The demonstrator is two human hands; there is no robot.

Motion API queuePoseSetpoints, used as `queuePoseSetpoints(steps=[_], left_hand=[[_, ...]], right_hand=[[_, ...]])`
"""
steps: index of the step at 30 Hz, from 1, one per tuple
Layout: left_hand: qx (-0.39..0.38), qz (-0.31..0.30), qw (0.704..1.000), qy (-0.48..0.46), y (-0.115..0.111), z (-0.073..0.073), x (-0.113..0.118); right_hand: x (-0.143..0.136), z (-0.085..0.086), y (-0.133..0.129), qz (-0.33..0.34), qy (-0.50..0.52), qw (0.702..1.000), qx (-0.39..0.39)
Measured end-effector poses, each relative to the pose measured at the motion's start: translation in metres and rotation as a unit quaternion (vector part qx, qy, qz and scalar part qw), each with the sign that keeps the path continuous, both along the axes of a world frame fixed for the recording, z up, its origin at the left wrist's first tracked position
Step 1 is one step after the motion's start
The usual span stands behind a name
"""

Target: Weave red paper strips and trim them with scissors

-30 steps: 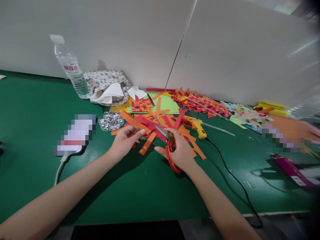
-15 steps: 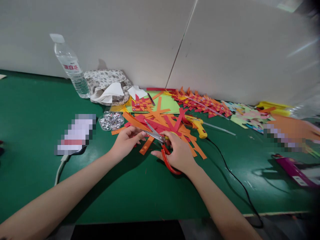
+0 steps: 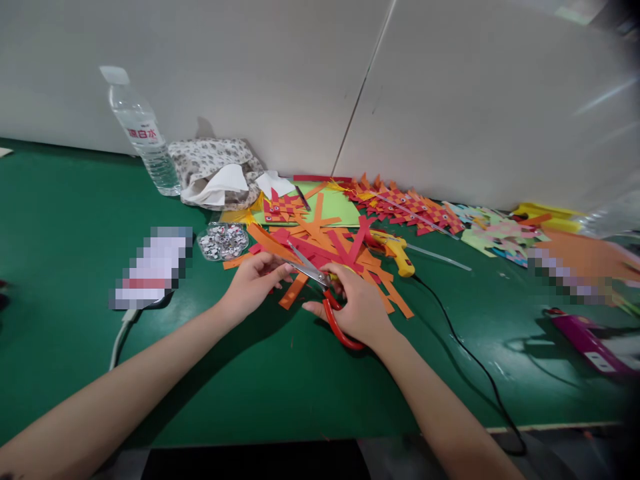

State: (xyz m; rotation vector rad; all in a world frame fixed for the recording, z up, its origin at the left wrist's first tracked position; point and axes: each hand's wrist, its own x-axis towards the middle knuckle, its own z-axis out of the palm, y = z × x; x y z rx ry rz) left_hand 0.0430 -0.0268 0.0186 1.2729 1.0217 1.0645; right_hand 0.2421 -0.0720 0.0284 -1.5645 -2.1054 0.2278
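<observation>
My right hand (image 3: 363, 303) is closed round the scissors (image 3: 336, 327), which have red handles and metal blades spread apart. The blades point up and left, towards my left hand (image 3: 257, 285). An orange paper strip (image 3: 270, 240) rises from the pinched thumb and fingers of my left hand, beside the blades; where the strip meets the metal is hard to make out. Beneath and behind both hands lies a loose pile of orange and red paper strips (image 3: 330, 243).
A yellow glue gun (image 3: 397, 253) with a black cord lies right of the pile. Woven paper fish (image 3: 415, 207) line the wall. To the left are a bag of googly eyes (image 3: 223, 241), a phone (image 3: 155, 270), a water bottle (image 3: 143, 137) and a cloth tissue holder (image 3: 215, 160).
</observation>
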Motion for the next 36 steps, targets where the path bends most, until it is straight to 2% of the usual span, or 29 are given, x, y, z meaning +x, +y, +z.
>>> queuePoseSetpoints(steps=[22,36], left_hand=[[-0.018,-0.018,1.0,-0.004,0.0006,0.0077,-0.0015],[-0.02,-0.048,0.998,-0.018,0.0013,0.0069,-0.0039]], right_hand=[[0.0017,-0.0002,0.0017,0.018,-0.013,0.997,0.073],[0.0008,0.0009,0.0007,0.014,-0.024,0.996,0.083]])
